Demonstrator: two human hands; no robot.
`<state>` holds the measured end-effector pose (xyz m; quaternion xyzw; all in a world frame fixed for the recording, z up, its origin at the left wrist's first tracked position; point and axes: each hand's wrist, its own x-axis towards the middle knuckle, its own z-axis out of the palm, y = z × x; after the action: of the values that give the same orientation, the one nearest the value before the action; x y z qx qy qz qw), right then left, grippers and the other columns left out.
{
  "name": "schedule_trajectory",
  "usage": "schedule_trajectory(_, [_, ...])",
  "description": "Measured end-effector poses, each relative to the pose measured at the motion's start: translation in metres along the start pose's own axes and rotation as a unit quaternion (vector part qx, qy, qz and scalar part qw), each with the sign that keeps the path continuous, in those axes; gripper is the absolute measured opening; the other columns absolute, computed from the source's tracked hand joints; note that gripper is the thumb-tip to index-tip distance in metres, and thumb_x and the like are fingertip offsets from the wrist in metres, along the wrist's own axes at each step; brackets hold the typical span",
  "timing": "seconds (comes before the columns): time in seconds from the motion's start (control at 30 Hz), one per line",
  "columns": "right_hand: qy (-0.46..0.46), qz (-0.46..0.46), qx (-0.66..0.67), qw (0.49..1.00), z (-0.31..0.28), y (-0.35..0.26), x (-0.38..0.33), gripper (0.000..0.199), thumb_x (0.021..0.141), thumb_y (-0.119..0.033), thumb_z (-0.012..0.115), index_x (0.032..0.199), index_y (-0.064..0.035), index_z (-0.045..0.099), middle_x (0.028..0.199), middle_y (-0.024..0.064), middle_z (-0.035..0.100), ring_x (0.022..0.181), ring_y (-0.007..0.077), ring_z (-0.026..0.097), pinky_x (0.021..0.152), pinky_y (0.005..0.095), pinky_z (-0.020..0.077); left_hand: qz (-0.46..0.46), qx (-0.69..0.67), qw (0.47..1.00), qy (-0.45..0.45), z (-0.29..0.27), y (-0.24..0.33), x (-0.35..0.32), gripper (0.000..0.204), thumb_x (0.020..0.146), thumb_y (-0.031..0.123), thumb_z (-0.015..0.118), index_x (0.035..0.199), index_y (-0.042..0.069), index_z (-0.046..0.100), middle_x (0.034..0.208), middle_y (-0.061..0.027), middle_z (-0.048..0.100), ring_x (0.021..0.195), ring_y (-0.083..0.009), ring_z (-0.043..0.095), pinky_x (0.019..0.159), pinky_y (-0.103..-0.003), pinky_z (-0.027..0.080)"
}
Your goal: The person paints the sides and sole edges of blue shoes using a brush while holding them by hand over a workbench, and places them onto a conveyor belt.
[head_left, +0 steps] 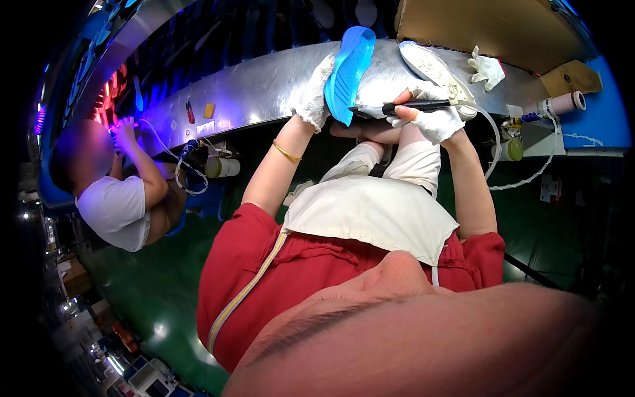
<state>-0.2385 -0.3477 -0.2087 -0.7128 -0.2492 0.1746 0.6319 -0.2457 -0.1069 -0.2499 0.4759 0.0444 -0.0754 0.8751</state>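
Note:
My left hand [311,98], in a white knitted glove, is closed on the edge of a bright blue shoe sole [354,63] and tilts it up above the bench. In my right hand [433,122] is a black pen-like tool [430,104], its thin tip pointing left at the lower end of the blue sole. Whether the tip touches the sole I cannot tell. Some bare fingertips show from the right glove. A pale hose [495,135] runs from the tool's rear. Just beyond my right hand lies a whitish shoe sole [428,63].
The curved metal bench [258,83] bears a spare white glove [488,69], a yellow block [210,110] and a small red tool [190,112]. Cardboard [489,30] stands at the back right. Another person [119,198] works at the left under coloured light. A cylindrical fitting [563,104] sits right.

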Motion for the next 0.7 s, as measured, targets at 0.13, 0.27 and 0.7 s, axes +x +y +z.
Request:
schedule_trajectory(0.13, [-0.037,-0.016,0.01,0.999,-0.004,-0.01,-0.002,0.019,0.078,-0.013,0.076,0.091,-0.0036,0.067,0.083,0.0049,0.066,0.074,0.0139,0.062,0.072,0.0276,0.0506,0.008,0.021,1.0,-0.004,-0.001,0.0,0.002,0.052,0.095,0.049,0.047,0.12,0.004,0.054,0.096,-0.0125,0.066,0.076,-0.0239,0.068,0.07,-0.032,0.058])
schedule_trajectory(0.27, [-0.06,-0.026,-0.035,0.997,0.001,-0.015,-0.002,0.019,0.078,-0.013,0.077,0.09,-0.003,0.066,0.082,0.0053,0.066,0.072,0.0128,0.061,0.07,0.0263,0.05,-0.009,0.04,0.999,0.006,0.001,0.001,0.003,0.053,0.094,0.049,0.049,0.121,0.004,0.053,0.097,-0.013,0.066,0.078,-0.0241,0.068,0.069,-0.032,0.059])
schedule_trajectory(0.7, [0.184,-0.219,0.306,0.908,-0.041,-0.003,-0.021,0.014,0.086,-0.009,0.067,0.095,-0.0016,0.058,0.089,0.0101,0.065,0.077,0.0174,0.064,0.071,0.0296,0.0536,0.109,-0.008,0.934,-0.339,0.1,0.155,0.048,0.057,0.093,0.05,0.048,0.121,0.0,0.051,0.104,-0.0184,0.064,0.086,-0.0266,0.068,0.078,-0.041,0.058])
